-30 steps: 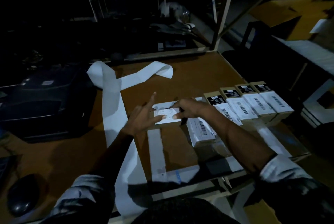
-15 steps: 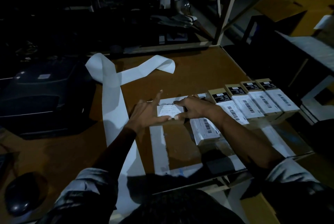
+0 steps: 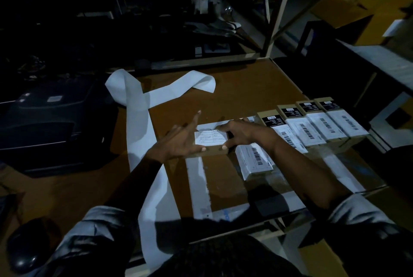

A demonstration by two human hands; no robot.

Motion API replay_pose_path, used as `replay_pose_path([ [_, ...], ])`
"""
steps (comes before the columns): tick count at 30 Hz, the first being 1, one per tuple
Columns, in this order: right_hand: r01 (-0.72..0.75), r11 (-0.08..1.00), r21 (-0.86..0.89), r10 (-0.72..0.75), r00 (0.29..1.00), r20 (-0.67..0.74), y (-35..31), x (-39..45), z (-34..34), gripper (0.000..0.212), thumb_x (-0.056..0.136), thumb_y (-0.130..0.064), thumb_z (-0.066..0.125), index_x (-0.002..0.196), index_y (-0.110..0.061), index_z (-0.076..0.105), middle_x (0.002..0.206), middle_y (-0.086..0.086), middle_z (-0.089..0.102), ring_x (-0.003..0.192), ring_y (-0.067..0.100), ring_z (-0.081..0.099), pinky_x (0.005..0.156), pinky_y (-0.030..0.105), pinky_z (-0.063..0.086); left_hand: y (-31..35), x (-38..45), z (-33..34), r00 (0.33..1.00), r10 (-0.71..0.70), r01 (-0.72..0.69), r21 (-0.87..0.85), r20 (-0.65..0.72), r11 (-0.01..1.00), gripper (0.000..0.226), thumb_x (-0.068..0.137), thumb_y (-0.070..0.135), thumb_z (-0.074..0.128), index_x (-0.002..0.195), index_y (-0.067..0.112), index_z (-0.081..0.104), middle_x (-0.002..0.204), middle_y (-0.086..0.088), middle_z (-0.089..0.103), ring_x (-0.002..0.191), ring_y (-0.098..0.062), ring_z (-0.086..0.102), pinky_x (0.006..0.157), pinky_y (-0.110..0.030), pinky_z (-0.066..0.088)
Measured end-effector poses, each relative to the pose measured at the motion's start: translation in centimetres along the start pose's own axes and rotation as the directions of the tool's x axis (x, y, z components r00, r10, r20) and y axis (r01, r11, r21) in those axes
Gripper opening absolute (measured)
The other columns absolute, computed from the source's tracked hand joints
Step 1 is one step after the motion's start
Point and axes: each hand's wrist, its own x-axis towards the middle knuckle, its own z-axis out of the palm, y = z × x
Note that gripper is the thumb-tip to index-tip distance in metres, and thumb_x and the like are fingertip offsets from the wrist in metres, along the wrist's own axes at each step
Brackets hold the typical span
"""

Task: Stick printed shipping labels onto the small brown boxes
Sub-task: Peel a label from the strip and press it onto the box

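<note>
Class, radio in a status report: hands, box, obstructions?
Left hand and right hand pressing white printed label onto small brown cardboard box. Nothing obstructing.

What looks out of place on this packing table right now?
One labelled box lies apart, nearer the person than the tidy row of boxes. A long white backing strip trails loose and twisted across the table.

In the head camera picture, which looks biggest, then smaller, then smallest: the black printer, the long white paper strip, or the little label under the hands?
1. Black printer and white paper strip: too similar to rank.
2. Label, clearly smallest.
</note>
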Motion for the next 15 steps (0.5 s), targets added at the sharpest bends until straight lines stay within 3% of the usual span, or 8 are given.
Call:
replay_pose_path([
  [3,-0.032,0.999,0.031,0.031,0.999,0.039,-0.8,0.1,-0.3,0.069,0.085,-0.034,0.077,0.147,-0.024,0.048,0.141,0.001,0.057,0.126,0.027,0.051,0.105,0.048,0.038,-0.5,0.5,-0.2,0.998,-0.010,0.013,-0.045,0.055,0.999,0.121,0.076,0.064,0.073,0.143,0.056,-0.027,0.156,-0.002,0.040,0.139,-0.040,0.038,0.116,-0.061,0.021],
  [7,-0.057,0.996,0.074,0.058,0.998,-0.016,-0.4,0.0,0.4,0.074,0.075,-0.039,0.082,0.139,-0.032,0.047,0.138,-0.001,0.058,0.127,0.028,0.050,0.108,0.054,0.037,-0.6,0.4,0.0,0.994,0.004,0.001,-0.049,0.106,0.999,0.120,0.074,0.070,0.071,0.145,0.055,-0.026,0.163,0.001,0.026,0.147,-0.038,0.027,0.117,-0.066,0.010],
  [9,-0.070,0.995,0.076,0.076,0.995,-0.065,-0.4,-0.5,1.2,0.081,0.068,-0.044,0.085,0.134,-0.032,0.042,0.135,0.002,0.058,0.126,0.033,0.049,0.105,0.054,0.038,-0.2,-0.4,0.0,0.998,0.029,-0.028,-0.033,0.053,0.999,0.123,0.078,0.059,0.075,0.149,0.047,-0.025,0.159,0.001,0.035,0.144,-0.032,0.035,0.117,-0.061,0.013],
  [11,-0.044,0.998,0.051,0.049,0.993,-0.109,-0.9,-1.3,2.1,0.076,0.068,-0.037,0.088,0.127,-0.024,0.042,0.129,0.006,0.061,0.122,0.032,0.051,0.103,0.049,0.035,0.4,-1.6,0.3,0.996,0.086,-0.086,-0.023,0.001,0.996,0.127,0.077,0.052,0.079,0.150,0.042,-0.025,0.153,0.002,0.045,0.137,-0.029,0.045,0.116,-0.055,0.022],
  [15,-0.017,0.999,0.043,0.025,0.979,-0.200,-1.5,-3.1,4.2,0.069,0.063,-0.039,0.090,0.110,-0.027,0.042,0.117,0.003,0.062,0.110,0.028,0.054,0.085,0.040,0.037,0.4,-3.3,2.6,0.993,0.058,-0.055,0.032,-0.104,0.998,0.128,0.074,0.058,0.078,0.154,0.036,-0.019,0.144,0.001,0.055,0.115,-0.026,0.064,0.105,-0.040,0.046],
])
